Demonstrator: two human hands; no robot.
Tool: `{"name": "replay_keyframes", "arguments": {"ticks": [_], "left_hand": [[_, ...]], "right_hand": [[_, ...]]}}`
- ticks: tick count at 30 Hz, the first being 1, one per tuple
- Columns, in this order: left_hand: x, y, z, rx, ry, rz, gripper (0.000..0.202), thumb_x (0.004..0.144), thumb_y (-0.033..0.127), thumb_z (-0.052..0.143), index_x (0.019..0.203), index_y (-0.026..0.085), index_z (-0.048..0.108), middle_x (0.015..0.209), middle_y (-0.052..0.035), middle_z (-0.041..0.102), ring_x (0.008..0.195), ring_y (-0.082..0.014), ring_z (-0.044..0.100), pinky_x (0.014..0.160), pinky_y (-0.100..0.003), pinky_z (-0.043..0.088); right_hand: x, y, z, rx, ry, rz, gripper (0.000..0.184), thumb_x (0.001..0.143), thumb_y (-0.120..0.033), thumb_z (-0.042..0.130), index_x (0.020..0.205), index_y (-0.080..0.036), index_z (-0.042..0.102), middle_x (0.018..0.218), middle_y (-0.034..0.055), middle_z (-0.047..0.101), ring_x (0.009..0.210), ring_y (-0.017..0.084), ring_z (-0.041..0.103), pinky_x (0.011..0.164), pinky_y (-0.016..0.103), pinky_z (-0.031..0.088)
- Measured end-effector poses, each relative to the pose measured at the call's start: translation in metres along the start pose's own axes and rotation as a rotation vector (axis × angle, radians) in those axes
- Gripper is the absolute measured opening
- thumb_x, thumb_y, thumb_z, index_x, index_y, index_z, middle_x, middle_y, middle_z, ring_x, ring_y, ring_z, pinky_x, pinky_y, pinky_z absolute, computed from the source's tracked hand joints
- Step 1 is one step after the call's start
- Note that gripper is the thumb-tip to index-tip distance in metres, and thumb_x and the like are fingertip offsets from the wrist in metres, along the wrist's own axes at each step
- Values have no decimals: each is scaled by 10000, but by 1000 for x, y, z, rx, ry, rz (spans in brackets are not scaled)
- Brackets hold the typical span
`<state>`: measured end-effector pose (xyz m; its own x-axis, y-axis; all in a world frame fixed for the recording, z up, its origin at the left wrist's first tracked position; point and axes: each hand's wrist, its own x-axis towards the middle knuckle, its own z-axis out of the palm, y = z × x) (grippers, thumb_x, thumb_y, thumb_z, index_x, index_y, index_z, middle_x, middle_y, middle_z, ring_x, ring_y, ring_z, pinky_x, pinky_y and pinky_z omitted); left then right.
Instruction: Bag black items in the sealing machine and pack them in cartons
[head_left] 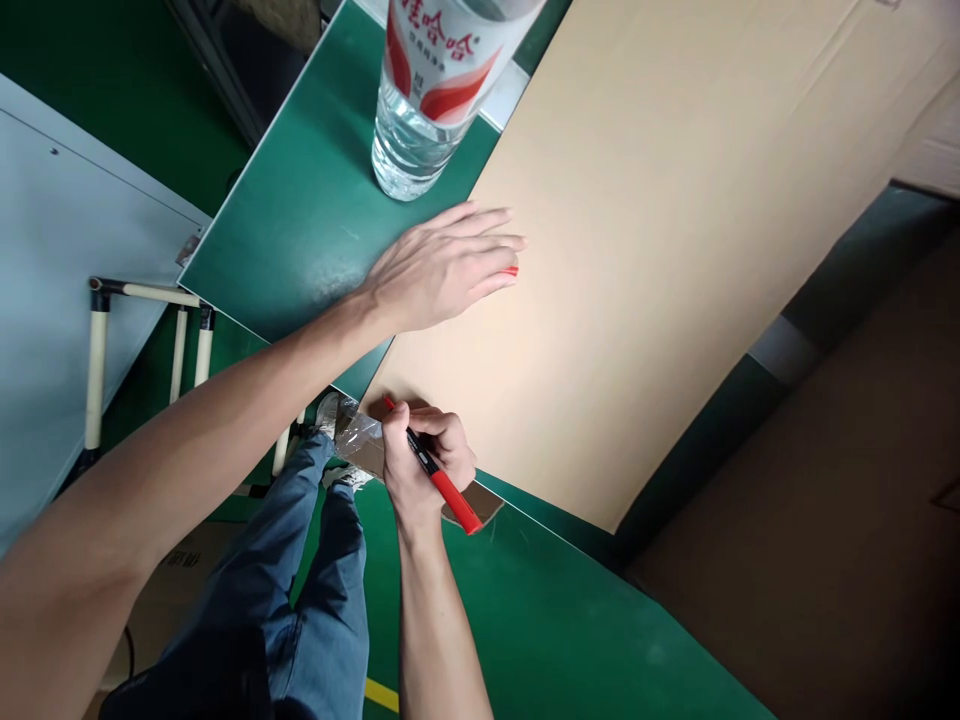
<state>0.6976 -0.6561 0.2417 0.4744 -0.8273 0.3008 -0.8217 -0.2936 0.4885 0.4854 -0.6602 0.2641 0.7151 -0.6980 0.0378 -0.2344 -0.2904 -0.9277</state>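
Head view: right hand [412, 482] curls round a slim red-and-black plastic marker [430, 466], likely light, rigid, best pinched low, by a corner of the flat tan cardboard sheet [637, 250] along the green worktop's [300, 220] near edge; left hand [442, 268], flat, fingers extended, grips nothing.

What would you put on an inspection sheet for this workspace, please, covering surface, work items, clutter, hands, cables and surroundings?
Surface: green tabletop, partly covered by the cardboard.
Work items: cardboard lying flat; red-and-black marker, its tip near the cardboard's edge, contact unclear.
Clutter: partly filled water bottle upright beside the cardboard; clear plastic near the table corner.
Hands: left hand spread, fingers over the cardboard; right hand gripping the marker.
Cables: possibly one, a thin dark curve at lower left.
Surroundings: pale tube frame and whitish panel at left.
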Motion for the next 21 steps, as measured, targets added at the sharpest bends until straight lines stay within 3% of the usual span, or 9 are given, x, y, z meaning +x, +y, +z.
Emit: {"name": "replay_keyframes", "arguments": {"ticks": [17,21], "left_hand": [[2,5,-4,-5,-54,-61,340,1069,306,456,1242,228,738,1390,-13,723,1444,-279,556,1260,-580,415],[2,6,-3,-11,-33,-53,330,1063,295,474,1231,222,748,1379,-27,731,1434,-290,566,1248,-580,422]], "right_hand": [[-1,-1,-3,-44,-47,-24,305,871,-279,754,658,-240,539,567,-54,635,474,101,556,485,250,478],[-1,-1,0,-39,58,14,308,871,-310,765,668,-242,543,580,-48,646,502,114,590,515,258,506]]}}
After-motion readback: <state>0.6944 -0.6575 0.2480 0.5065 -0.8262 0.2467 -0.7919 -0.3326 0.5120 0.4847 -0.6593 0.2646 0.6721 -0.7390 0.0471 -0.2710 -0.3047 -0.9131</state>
